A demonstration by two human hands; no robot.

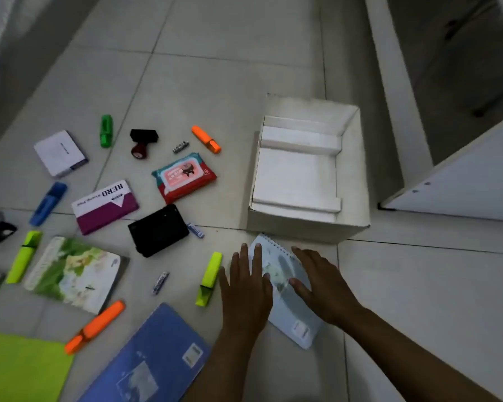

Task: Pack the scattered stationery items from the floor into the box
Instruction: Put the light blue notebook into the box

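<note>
Six highlighters (two orange, two yellow), three batteries, three notebooks, one box

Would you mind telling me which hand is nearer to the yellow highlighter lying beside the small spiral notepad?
Left. The left hand rests at the small spiral notepad's left edge, just beside the yellow highlighter; the right hand lies across the notepad, farther away.

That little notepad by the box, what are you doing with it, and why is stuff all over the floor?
A person is tidying up. Both hands, left and right, lie flat on the notepad on the floor, just in front of the box. Nothing shows inside the box yet. Highlighters, notebooks, wipes and a stamp pad wait on the tiles.
</note>
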